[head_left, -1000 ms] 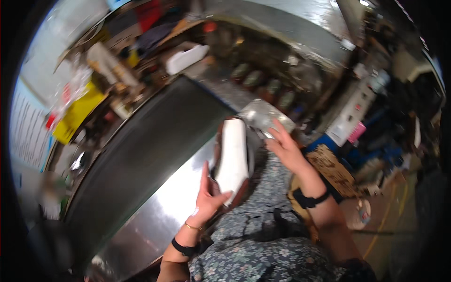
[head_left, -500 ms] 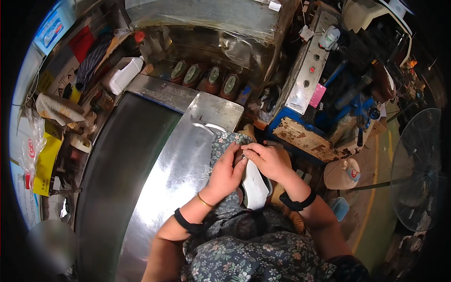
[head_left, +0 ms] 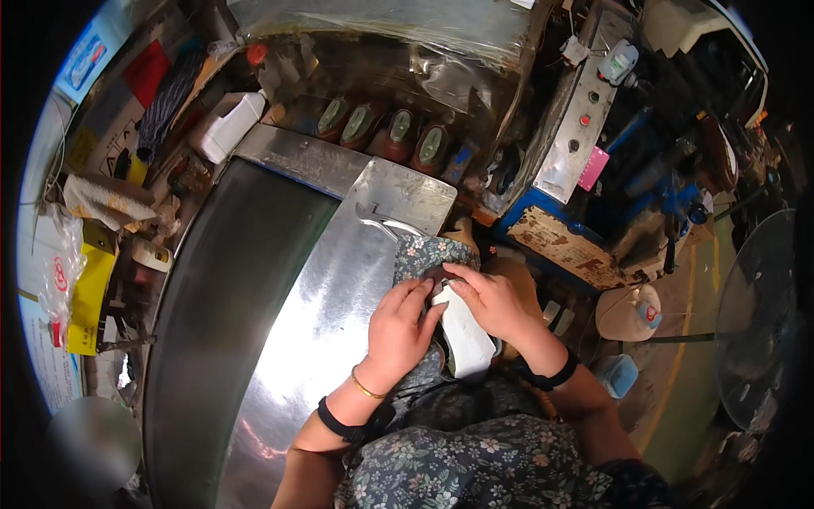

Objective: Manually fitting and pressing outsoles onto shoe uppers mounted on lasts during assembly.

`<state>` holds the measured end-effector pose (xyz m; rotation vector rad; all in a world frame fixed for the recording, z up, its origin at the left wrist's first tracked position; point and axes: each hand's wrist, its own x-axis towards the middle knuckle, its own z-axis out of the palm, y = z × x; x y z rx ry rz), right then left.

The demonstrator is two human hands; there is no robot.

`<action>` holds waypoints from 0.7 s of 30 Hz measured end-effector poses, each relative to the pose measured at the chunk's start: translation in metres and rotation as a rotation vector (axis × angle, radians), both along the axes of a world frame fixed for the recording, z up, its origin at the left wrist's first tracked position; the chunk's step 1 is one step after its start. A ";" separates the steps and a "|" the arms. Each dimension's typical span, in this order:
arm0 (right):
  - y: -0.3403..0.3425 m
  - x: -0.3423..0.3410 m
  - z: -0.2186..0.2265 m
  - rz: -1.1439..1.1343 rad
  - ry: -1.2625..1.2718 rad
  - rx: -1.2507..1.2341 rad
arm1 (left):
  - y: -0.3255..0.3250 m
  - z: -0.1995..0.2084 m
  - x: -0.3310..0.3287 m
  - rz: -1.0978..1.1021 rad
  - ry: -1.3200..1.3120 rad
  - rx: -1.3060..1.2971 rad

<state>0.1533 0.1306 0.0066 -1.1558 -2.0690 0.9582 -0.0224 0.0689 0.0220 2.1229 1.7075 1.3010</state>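
Both hands, left hand [head_left: 398, 327] and right hand [head_left: 492, 301], had their grip clamped on a white shoe sole [head_left: 465, 335] beside the steel bench [head_left: 339, 280]; a yellow package [head_left: 89, 288] lay far left.

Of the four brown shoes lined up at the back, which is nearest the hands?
The rightmost shoe of the row, beside the blue item; the other three sit farther left.

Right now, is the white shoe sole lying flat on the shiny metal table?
No, the white shoe sole is held over the person's lap between the left hand and the right hand, beside the metal table.
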 end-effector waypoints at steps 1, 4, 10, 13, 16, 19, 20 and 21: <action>-0.002 -0.001 0.007 0.007 -0.025 0.004 | -0.002 -0.001 -0.003 -0.008 0.011 -0.002; -0.008 -0.009 0.009 -0.004 -0.081 0.103 | -0.003 -0.010 -0.009 0.001 -0.061 -0.061; -0.005 -0.023 0.006 -0.143 -0.285 0.277 | 0.023 -0.047 0.000 0.127 0.008 0.064; -0.001 -0.020 0.005 -0.207 -0.322 0.294 | 0.039 -0.059 0.009 0.154 -0.004 0.104; 0.003 -0.011 -0.001 -0.232 -0.257 0.294 | 0.051 -0.075 0.014 0.243 -0.524 -0.350; 0.002 0.001 -0.012 -0.241 -0.250 0.211 | 0.050 -0.080 0.028 0.008 -1.382 -0.502; 0.002 0.008 -0.017 -0.258 -0.213 0.218 | 0.046 -0.076 0.031 -0.018 -1.364 -0.520; 0.002 0.012 -0.021 -0.274 -0.176 0.225 | 0.044 -0.071 0.033 -0.024 -1.364 -0.523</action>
